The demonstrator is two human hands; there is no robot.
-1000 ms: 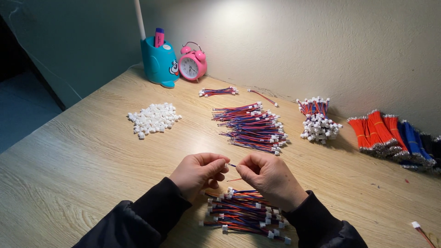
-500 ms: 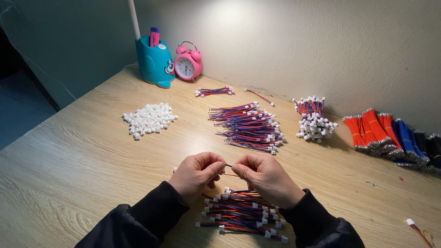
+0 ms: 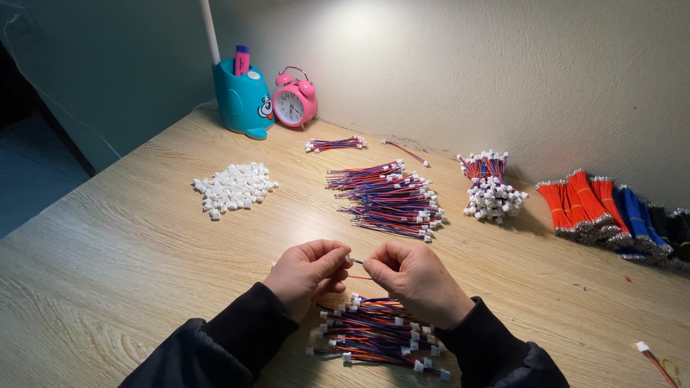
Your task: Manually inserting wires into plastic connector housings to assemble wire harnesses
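Note:
My left hand (image 3: 307,273) and my right hand (image 3: 412,279) meet over the wooden table (image 3: 115,266), fingertips almost touching. Between them is a thin wire (image 3: 356,261) with a small white connector at the left fingertips; the left hand pinches the connector, the right pinches the wire. Just below the hands lies a pile of red and blue wires with white connectors (image 3: 374,334). Both arms wear dark sleeves.
A heap of loose white connectors (image 3: 233,188) lies to the left. Further back are a larger pile of wired leads (image 3: 392,197), a small bundle (image 3: 334,144), a bundle with white plugs (image 3: 490,185), and red and blue wire bundles (image 3: 607,205). A blue pen holder (image 3: 243,97) and pink alarm clock (image 3: 293,104) stand by the wall.
The hands have stayed together at the same spot over the near pile, with only small finger movements on the wire. The view shifted slightly.

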